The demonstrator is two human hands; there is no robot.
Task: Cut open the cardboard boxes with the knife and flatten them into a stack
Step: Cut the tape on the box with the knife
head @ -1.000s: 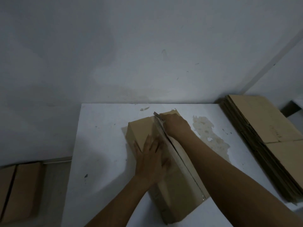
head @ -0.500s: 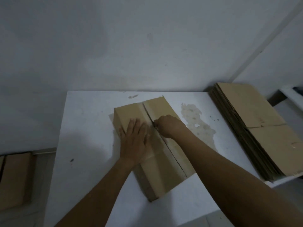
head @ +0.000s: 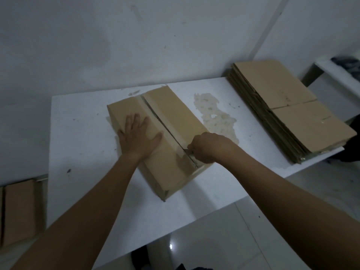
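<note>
A brown cardboard box (head: 171, 112) lies on the white table (head: 78, 149), its top seam running from far left to near right. My left hand (head: 139, 136) lies flat on the left top flap, fingers spread, pressing it down. My right hand (head: 206, 148) grips a knife (head: 190, 152) whose blade sits in the seam close to the box's near end. Behind the blade the seam gapes open; the taped part near the front edge is pale. Most of the knife is hidden inside my fist.
A tall stack of flattened cardboard (head: 288, 112) fills the table's right end. More brown boxes (head: 18, 211) stand on the floor at the left. A patch of peeled surface (head: 214, 115) marks the table beside the box. Another white table (head: 339, 75) stands at far right.
My right hand has drawn the knife along the seam from the box's far end to near its front end, opening the seam. My left hand stayed pressed on the left flap.
</note>
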